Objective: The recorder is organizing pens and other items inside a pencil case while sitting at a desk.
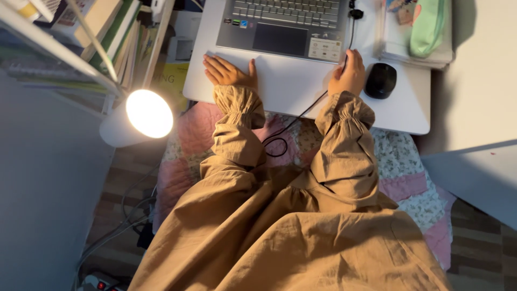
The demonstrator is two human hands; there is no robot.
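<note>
- Left hand [229,71]: flat, fingers spread, on white desk [301,91] just near of laptop [285,27].
- Right hand [349,73]: fingers curled at laptop's near-right corner, black mouse [381,80] just right; whether it grips the cable cannot be told.

White surface [301,91] carries grey laptop [285,27], black mouse [381,80], black cable [307,108], paper stack [414,54] topped by green pouch [427,27]; both hands rest on it.

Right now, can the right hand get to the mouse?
Probably yes. The right hand rests on the white desk at the laptop corner, and the black mouse sits just beside it on the outer side, with bare desk between. The thin black cable runs under the wrist, away from the mouse.
</note>
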